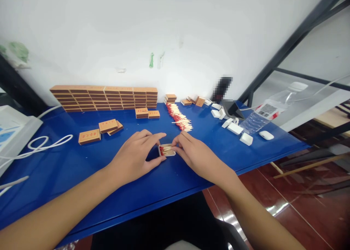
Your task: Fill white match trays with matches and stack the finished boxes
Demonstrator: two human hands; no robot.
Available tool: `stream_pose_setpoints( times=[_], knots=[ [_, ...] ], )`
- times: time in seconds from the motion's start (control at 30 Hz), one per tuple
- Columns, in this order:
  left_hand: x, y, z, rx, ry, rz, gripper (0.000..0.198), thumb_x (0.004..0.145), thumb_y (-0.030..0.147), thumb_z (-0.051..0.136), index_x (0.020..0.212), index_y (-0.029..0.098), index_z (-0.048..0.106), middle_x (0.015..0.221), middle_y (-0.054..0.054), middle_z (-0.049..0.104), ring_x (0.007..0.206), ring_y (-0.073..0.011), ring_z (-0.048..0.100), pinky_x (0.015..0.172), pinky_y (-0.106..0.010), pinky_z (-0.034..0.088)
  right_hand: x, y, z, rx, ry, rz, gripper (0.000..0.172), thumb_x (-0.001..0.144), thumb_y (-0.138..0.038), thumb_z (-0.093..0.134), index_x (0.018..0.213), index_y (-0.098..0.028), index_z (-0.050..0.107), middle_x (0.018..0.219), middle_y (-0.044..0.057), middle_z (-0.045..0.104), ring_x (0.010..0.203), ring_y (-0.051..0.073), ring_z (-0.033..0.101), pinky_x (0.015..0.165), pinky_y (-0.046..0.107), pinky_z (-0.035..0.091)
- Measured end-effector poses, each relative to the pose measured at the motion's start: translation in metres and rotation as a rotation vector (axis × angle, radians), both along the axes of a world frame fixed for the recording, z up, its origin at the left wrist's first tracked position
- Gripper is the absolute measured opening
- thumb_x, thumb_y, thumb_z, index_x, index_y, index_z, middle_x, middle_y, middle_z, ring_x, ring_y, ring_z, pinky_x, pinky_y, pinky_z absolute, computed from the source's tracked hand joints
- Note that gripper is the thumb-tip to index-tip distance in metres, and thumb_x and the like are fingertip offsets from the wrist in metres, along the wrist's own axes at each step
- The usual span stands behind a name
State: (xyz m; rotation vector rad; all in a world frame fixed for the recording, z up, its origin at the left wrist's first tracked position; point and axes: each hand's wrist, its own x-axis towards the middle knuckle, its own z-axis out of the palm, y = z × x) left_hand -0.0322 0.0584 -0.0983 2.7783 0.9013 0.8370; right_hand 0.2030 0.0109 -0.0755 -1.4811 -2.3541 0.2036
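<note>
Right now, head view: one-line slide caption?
Left hand grips, right hand touches, a match-filled tray on the blue table.

Head camera looks forward and down (closely) onto the blue table [68, 166]

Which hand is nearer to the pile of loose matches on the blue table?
Right. The right hand rests just on the near side of the pile of loose matches; the left hand is farther off, nearer the person and to its left.
</note>
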Motion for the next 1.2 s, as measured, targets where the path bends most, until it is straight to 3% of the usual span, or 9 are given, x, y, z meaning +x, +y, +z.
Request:
stream_pose_setpoints(
  times=[0.57,0.83,1.2],
  knots=[
    [-0.001,0.001,-0.002,0.007,-0.014,-0.010,0.061,0.095,0.034,0.076,0.149,0.023,0.049,0.113,-0.004,0.075,0.110,-0.0249,0.064,0.098,-0.043,0.053,-0.004,-0.005,-0.002,0.014,-0.033,0.001,0.008,0.109,-0.022,0.053,0.108,-0.018,0.060,0.107,0.007,0.064,0.091,0.022,0.066,0.075,0.036,0.052],
    [-0.001,0.001,-0.003,-0.005,-0.009,-0.004,0.061,0.096,0.037,0.074,0.149,0.024,0.049,0.112,-0.004,0.075,0.109,-0.0253,0.065,0.098,-0.044,0.053,0.009,0.003,0.001,0.032,0.047,0.034,0.011,0.108,-0.025,0.056,0.110,-0.020,0.065,0.107,0.006,0.062,0.090,0.020,0.064,0.079,0.035,0.052],
    [-0.001,0.001,-0.003,-0.012,-0.013,-0.003,0.061,0.095,0.036,0.076,0.149,0.024,0.050,0.114,-0.003,0.075,0.111,-0.0251,0.065,0.099,-0.042,0.053,0.004,0.011,-0.001,0.021,0.086,0.068,0.010,0.107,-0.025,0.057,0.107,-0.021,0.067,0.105,0.005,0.064,0.087,0.019,0.063,0.076,0.032,0.049]
  ],
)
